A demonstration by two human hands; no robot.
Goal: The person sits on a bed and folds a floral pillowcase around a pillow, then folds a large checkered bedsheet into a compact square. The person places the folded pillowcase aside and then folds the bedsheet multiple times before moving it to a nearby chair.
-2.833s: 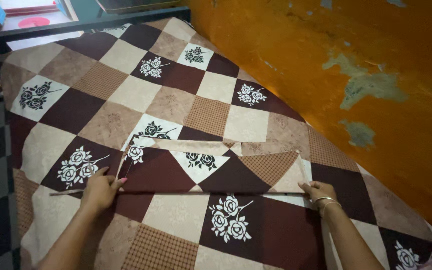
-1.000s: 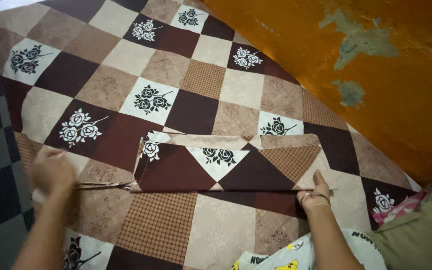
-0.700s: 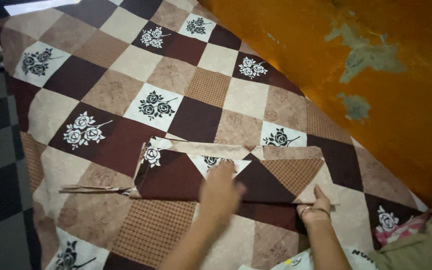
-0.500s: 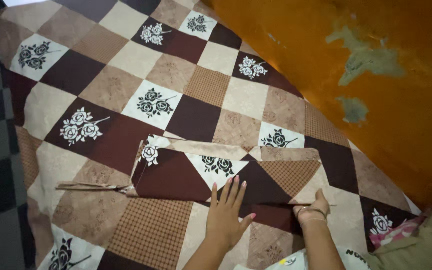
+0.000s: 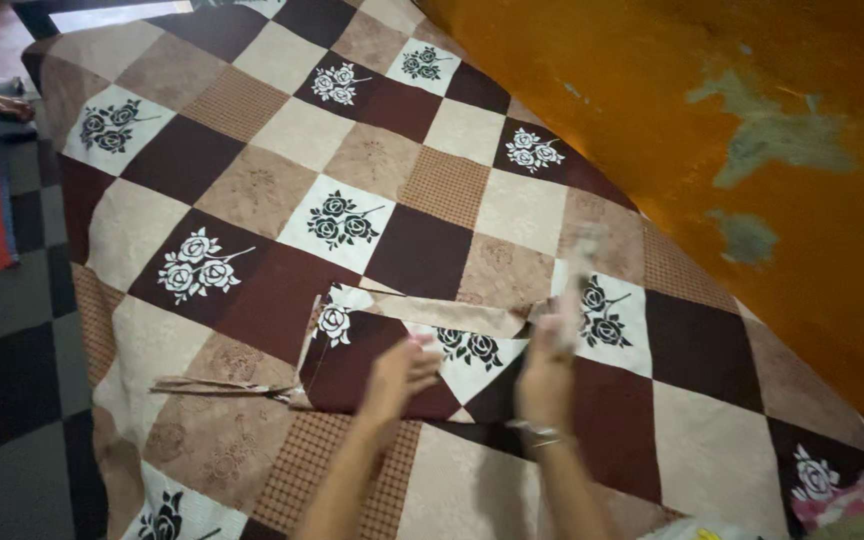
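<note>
The right hand grips one end of the folded cloth and lifts it over toward the left hand, which rests on the cloth; blur hides whether its fingers are closed. The cloth lies on the bed near its front edge. To fold well, match the edges and press the crease flat. Counted: one cloth, two hands, one bangle.
</note>
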